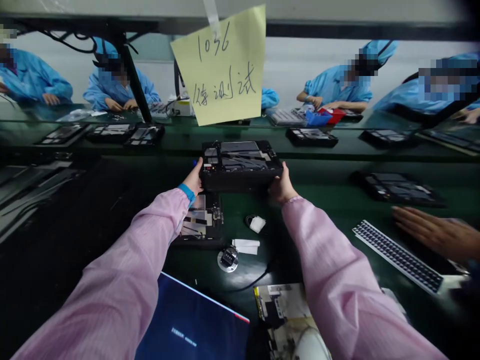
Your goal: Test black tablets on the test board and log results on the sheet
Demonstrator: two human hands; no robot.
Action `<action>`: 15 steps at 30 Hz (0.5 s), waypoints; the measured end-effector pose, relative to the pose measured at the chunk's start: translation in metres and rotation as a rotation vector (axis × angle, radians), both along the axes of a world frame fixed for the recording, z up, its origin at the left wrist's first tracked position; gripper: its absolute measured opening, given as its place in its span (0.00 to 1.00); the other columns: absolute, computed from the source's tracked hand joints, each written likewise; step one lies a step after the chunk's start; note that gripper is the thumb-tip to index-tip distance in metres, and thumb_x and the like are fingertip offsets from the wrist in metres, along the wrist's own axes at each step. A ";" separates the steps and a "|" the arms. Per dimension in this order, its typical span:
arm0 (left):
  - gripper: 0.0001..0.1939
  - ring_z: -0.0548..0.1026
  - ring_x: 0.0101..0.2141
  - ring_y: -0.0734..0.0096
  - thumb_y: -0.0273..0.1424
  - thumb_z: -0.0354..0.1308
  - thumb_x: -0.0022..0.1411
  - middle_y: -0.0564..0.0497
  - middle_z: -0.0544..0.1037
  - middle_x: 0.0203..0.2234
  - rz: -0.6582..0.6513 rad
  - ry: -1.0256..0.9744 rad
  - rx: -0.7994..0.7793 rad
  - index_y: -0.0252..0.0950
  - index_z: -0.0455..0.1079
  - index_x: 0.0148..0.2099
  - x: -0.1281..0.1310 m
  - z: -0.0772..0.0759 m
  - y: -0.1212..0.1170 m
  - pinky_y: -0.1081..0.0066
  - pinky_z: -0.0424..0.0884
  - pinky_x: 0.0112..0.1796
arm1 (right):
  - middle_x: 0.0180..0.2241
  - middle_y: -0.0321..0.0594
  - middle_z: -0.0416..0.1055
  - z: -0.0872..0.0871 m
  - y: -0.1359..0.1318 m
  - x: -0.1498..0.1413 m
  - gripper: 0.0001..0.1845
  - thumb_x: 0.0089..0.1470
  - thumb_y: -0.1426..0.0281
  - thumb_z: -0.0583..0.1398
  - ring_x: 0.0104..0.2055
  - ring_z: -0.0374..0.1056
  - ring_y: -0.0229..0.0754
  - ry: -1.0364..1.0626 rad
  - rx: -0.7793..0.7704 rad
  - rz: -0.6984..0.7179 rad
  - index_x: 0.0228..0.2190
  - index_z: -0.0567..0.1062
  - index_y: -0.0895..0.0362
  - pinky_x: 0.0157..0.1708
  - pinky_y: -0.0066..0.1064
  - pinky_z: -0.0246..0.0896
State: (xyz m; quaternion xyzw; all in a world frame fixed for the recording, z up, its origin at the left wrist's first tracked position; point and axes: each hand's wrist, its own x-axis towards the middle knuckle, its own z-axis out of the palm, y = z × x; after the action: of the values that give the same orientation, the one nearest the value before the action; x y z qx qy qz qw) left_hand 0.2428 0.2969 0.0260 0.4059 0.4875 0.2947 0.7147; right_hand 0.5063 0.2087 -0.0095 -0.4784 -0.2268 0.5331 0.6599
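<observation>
My left hand and my right hand grip opposite ends of a thick black tray stack, held out in front of me at arm's length. On its top lies an opened flat electronic device with grey panels and dark ribbon cables showing. My thumbs lie along the ends; most of my fingers are hidden behind and below. Beneath my left wrist, another black tray with an opened device rests on the green bench. A white plug with a cable lies between my forearms.
Nearer lie a tally counter, folded white paper, a lit blue screen and an opened device. A co-worker's hand is by a patterned strip at right. A yellow note hangs above; trays line the shelf.
</observation>
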 end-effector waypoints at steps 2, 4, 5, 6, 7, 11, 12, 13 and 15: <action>0.42 0.67 0.56 0.47 0.68 0.50 0.42 0.39 0.79 0.42 0.028 -0.020 0.012 0.38 0.71 0.42 0.000 0.005 -0.005 0.48 0.47 0.60 | 0.41 0.39 0.77 0.007 -0.004 -0.008 0.37 0.55 0.42 0.43 0.51 0.69 0.49 0.021 -0.004 -0.003 0.49 0.73 0.52 0.55 0.47 0.61; 0.41 0.67 0.56 0.47 0.67 0.51 0.42 0.39 0.79 0.43 0.048 -0.040 0.045 0.37 0.71 0.43 -0.002 0.012 -0.011 0.49 0.49 0.59 | 0.41 0.38 0.77 0.014 -0.009 -0.016 0.37 0.54 0.41 0.43 0.51 0.69 0.50 0.024 -0.004 -0.001 0.49 0.73 0.51 0.55 0.48 0.61; 0.41 0.66 0.57 0.47 0.67 0.51 0.43 0.39 0.78 0.44 0.056 -0.045 0.066 0.38 0.71 0.43 -0.003 0.016 -0.013 0.49 0.50 0.59 | 0.41 0.38 0.77 0.018 -0.012 -0.018 0.38 0.53 0.40 0.42 0.51 0.69 0.50 0.017 -0.003 -0.001 0.49 0.73 0.50 0.54 0.48 0.61; 0.40 0.66 0.57 0.47 0.67 0.52 0.43 0.40 0.78 0.45 0.065 -0.047 0.090 0.38 0.71 0.44 -0.005 0.020 -0.015 0.48 0.49 0.59 | 0.42 0.38 0.77 0.022 -0.015 -0.021 0.38 0.53 0.39 0.42 0.51 0.68 0.51 0.007 -0.003 -0.001 0.48 0.73 0.50 0.54 0.48 0.61; 0.40 0.65 0.57 0.47 0.67 0.52 0.44 0.40 0.77 0.47 0.076 -0.044 0.112 0.39 0.71 0.45 -0.006 0.025 -0.017 0.48 0.49 0.59 | 0.42 0.38 0.77 0.027 -0.018 -0.022 0.38 0.52 0.39 0.42 0.51 0.68 0.51 -0.004 -0.003 -0.001 0.48 0.73 0.49 0.54 0.48 0.61; 0.39 0.66 0.57 0.49 0.65 0.50 0.48 0.42 0.77 0.48 0.152 -0.024 0.194 0.39 0.70 0.48 -0.013 0.049 -0.036 0.48 0.50 0.58 | 0.45 0.37 0.75 0.045 -0.037 -0.030 0.39 0.53 0.39 0.40 0.53 0.66 0.50 -0.033 -0.003 0.005 0.49 0.72 0.47 0.53 0.46 0.61; 0.38 0.67 0.56 0.49 0.64 0.49 0.49 0.43 0.77 0.47 0.178 -0.016 0.213 0.39 0.70 0.48 -0.017 0.056 -0.044 0.49 0.52 0.57 | 0.45 0.37 0.75 0.049 -0.044 -0.033 0.39 0.52 0.39 0.39 0.54 0.66 0.51 -0.040 0.002 0.018 0.49 0.72 0.47 0.53 0.47 0.61; 0.37 0.68 0.55 0.50 0.64 0.48 0.51 0.45 0.78 0.46 0.209 -0.004 0.233 0.39 0.70 0.48 -0.022 0.063 -0.054 0.50 0.54 0.57 | 0.45 0.37 0.75 0.053 -0.052 -0.038 0.40 0.52 0.38 0.39 0.54 0.66 0.51 -0.048 0.009 0.034 0.50 0.71 0.47 0.52 0.47 0.61; 0.35 0.71 0.52 0.51 0.63 0.47 0.53 0.47 0.79 0.43 0.282 0.032 0.269 0.39 0.71 0.46 -0.038 0.077 -0.079 0.52 0.60 0.53 | 0.46 0.37 0.75 0.058 -0.070 -0.050 0.41 0.51 0.37 0.38 0.54 0.66 0.51 -0.061 0.036 0.077 0.51 0.70 0.46 0.52 0.47 0.61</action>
State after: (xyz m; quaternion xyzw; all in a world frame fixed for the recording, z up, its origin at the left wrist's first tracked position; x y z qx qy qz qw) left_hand 0.2050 0.2183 0.1025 0.4303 0.5071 0.4479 0.5975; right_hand 0.4558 0.1387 0.0482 -0.4735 -0.2746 0.5390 0.6401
